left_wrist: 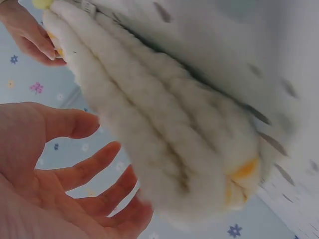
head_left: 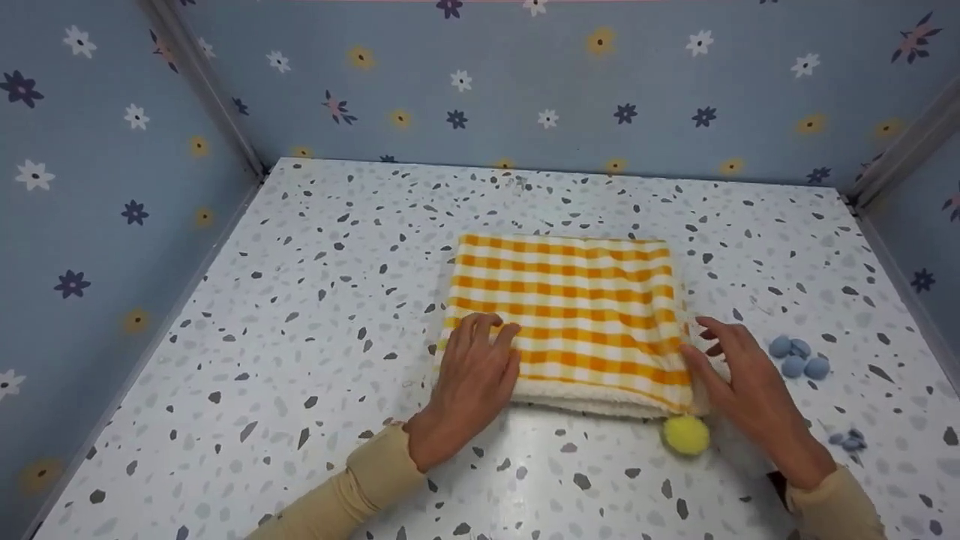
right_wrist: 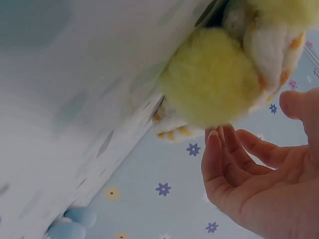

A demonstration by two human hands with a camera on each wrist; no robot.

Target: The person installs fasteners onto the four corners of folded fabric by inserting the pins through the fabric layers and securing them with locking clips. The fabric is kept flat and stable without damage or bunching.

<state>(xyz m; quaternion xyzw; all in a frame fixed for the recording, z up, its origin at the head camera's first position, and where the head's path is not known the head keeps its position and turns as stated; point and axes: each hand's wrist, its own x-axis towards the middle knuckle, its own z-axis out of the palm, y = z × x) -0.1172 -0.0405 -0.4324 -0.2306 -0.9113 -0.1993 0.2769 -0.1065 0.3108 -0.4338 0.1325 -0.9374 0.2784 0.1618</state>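
Observation:
A folded blanket (head_left: 562, 307) in yellow-orange and white checks lies on the speckled table. Its fleecy white underside (left_wrist: 149, 114) shows as stacked layers along the near edge. A fluffy yellow pompom (head_left: 686, 435) hangs at the near right corner. On the blanket's near left part rests my left hand (head_left: 480, 367), fingers relaxed and spread. Beside the right edge is my right hand (head_left: 750, 390), its thumb at the checked cloth and its fingers loosely bent; the right wrist view shows a gap between thumb and fingers. Neither hand grips anything.
Several rounded blue objects (head_left: 793, 366) sit in a cluster right of my right hand. Nearer, a smaller grey-blue cluster (head_left: 851, 440) lies close to the right sleeve. Flower-patterned panels (head_left: 525, 82) stand behind the table and at both sides.

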